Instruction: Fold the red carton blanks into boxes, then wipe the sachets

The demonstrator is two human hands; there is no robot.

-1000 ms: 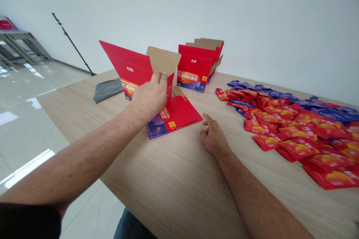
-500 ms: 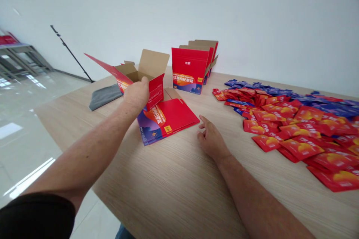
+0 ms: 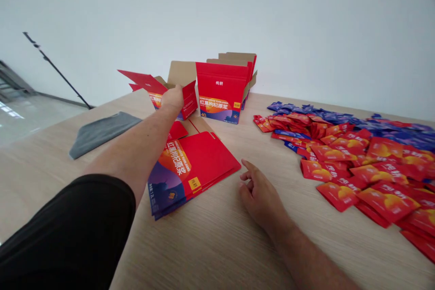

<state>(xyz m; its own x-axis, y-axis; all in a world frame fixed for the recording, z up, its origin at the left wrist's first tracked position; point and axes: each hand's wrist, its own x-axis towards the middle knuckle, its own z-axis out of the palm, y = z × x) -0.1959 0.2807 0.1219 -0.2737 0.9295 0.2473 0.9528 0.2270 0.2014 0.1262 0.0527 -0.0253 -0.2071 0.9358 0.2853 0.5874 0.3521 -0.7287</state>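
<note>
Left arm now reaches further forward, and the left hand has moved onto the half-folded red carton, which stands open just behind the flat stack of red printed cartons. Left fingers are hidden behind the carton's panels, so whether they are clamped cannot be told. Right hand rests on the wooden table near the stack's right side, its fingers spread apart and lightly curled, holding nothing. Upright red cartons stand behind the stack, red and blue sachets lie scattered to its right, and a grey cloth lies to its left.
</note>
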